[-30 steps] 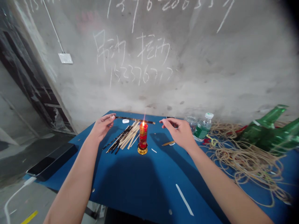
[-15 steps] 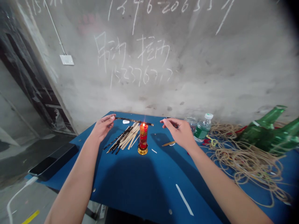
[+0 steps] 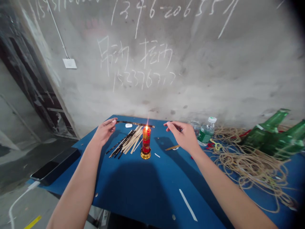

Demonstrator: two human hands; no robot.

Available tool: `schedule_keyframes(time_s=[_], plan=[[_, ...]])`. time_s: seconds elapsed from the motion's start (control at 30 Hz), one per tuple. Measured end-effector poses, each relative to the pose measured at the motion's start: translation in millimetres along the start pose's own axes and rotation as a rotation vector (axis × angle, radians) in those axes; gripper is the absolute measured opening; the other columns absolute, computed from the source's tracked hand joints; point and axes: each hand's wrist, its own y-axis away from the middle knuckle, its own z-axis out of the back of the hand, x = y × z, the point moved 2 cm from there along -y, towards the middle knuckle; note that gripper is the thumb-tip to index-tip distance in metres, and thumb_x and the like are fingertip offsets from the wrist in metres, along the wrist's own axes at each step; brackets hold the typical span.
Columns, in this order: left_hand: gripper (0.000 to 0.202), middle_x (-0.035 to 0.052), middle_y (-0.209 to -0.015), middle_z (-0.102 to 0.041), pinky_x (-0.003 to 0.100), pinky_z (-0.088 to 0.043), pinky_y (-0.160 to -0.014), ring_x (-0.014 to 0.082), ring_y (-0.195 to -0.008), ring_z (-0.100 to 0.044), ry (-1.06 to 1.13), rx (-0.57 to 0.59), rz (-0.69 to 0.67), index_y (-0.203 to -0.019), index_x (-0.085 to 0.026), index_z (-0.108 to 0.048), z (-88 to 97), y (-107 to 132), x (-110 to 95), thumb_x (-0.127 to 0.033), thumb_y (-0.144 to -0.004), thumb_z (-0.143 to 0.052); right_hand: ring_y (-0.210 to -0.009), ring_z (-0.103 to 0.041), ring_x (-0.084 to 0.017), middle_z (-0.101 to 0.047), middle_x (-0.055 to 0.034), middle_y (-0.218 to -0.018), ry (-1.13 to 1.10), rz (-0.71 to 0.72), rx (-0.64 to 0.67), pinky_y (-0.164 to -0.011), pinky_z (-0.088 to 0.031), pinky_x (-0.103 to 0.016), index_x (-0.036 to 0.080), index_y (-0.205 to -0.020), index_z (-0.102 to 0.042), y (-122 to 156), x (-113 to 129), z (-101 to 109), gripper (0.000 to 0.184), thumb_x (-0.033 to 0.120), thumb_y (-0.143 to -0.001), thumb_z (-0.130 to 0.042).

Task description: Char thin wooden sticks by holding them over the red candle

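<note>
My left hand point(image 3: 105, 131) pinches one end of a thin dark, scorched-looking strip point(image 3: 130, 122). The strip reaches right, nearly level, and its far part passes at the flame of a lit red candle point(image 3: 146, 141) on a gold base. To the right of the flame is my right hand point(image 3: 181, 133), fingers curled and thumb close to the fingertips. Nothing shows in it, and a gap parts it from the strip's free end. Left of the candle lies a fanned pile of pale and dark strips point(image 3: 127, 141) on the blue table point(image 3: 133, 190).
On the right are a water bottle point(image 3: 206, 132), a clear jar point(image 3: 195, 127), coiled tan cord point(image 3: 252, 168) and green glass bottles point(image 3: 264, 130). A black box point(image 3: 57, 165) with a phone and white cable is at the left edge. A white strip point(image 3: 188, 205) lies in front.
The strip's free end has shifted slightly left, closer to the flame. Both hands hold nearly the same positions, and the view has tilted slightly.
</note>
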Motion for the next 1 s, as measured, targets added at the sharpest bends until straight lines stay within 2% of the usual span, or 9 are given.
schedule_keyframes(time_s=[0.57, 1.0], plan=[[0.041, 0.0070, -0.088, -0.070, 0.024, -0.037, -0.049, 0.0074, -0.055, -0.048, -0.012, -0.003, -0.012, -0.097, -0.017, -0.080, -2.8, 1.0, -2.0, -0.033, -0.062, -0.094, -0.062, -0.060, -0.017, -0.077, -0.0047, -0.081, -0.024, -0.011, 0.005, -0.059, -0.044, -0.030, 0.023, -0.094, -0.081, -0.4, -0.3, 1.1, 0.047, 0.061, -0.097, -0.053], [0.047, 0.0042, -0.084, -0.069, 0.019, -0.037, -0.048, 0.0054, -0.056, -0.049, 0.007, -0.027, -0.019, -0.100, -0.016, -0.080, -2.4, 2.1, -3.8, -0.034, -0.059, -0.096, -0.066, -0.065, -0.018, -0.077, -0.0050, -0.082, -0.027, -0.018, 0.006, -0.063, -0.049, -0.031, 0.023, -0.094, -0.082, -0.2, 0.3, 1.7, 0.049, 0.062, -0.097, -0.052]])
